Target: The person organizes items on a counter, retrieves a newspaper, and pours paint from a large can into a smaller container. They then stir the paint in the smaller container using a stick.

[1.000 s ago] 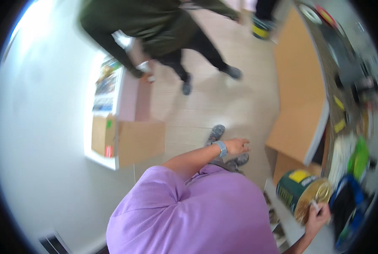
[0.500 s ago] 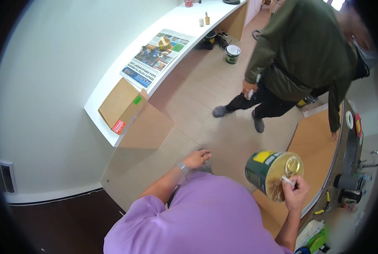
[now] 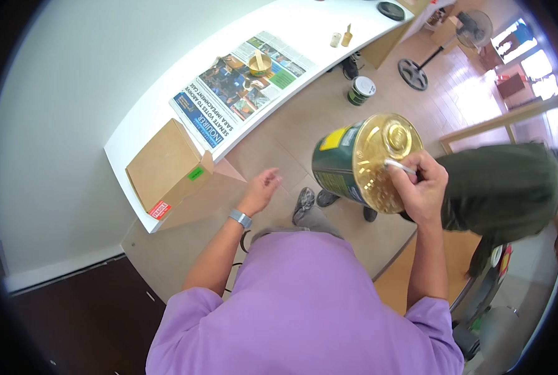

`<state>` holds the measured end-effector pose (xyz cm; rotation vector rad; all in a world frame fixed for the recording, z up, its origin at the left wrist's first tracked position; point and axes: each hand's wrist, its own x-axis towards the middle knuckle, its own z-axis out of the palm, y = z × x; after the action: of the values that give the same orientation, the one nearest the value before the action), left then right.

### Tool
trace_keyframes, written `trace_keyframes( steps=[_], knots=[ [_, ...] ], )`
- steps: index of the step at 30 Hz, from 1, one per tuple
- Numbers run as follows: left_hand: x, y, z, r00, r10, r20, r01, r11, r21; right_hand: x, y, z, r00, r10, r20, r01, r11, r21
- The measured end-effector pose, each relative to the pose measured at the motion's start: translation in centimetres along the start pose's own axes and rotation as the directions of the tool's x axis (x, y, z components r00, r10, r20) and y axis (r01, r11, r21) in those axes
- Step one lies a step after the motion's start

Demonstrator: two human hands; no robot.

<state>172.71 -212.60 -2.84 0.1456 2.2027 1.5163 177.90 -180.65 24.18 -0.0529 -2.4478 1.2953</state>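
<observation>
My right hand (image 3: pixel 426 190) is closed round the white carry handle of a large metal can (image 3: pixel 335 162). The can has a dark green and yellow label and a gold end with a round cap; it hangs tilted on its side in front of me. My left hand (image 3: pixel 260 192) is off to the left with loosely bent fingers and nothing in it, near a brown cardboard box (image 3: pixel 165 164). That box lies on the near end of the white counter (image 3: pixel 121 147). Beyond it a newspaper (image 3: pixel 229 100) is spread, with a small gold tin (image 3: pixel 260 65) on it holding a flat wooden stick.
A brush (image 3: pixel 347 36) and a small jar (image 3: pixel 335 40) stand farther along the counter. On the floor are a white-lidded tub (image 3: pixel 361 91) and a pedestal fan (image 3: pixel 413 74). A co-worker in dark green (image 3: pixel 498 187) stands close on the right, beyond the can.
My view has turned and I have come nearer the counter. The can has moved up and left in view with my right hand. The co-worker now appears farther right and lower.
</observation>
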Motion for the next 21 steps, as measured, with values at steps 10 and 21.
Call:
trace_keyframes(
  steps=[10,21],
  knots=[
    [19.6,6.3,-8.7,0.74,0.438,-0.511,-0.191,0.865,0.465,21.3,4.5,7.7,0.954,-0.141,0.266,0.171,0.981,-0.093],
    [33.4,5.0,-12.8,0.84,0.35,-0.415,-0.074,0.831,0.551,34.5,5.0,16.9,0.866,0.044,0.499,0.141,0.934,-0.327]
  ],
)
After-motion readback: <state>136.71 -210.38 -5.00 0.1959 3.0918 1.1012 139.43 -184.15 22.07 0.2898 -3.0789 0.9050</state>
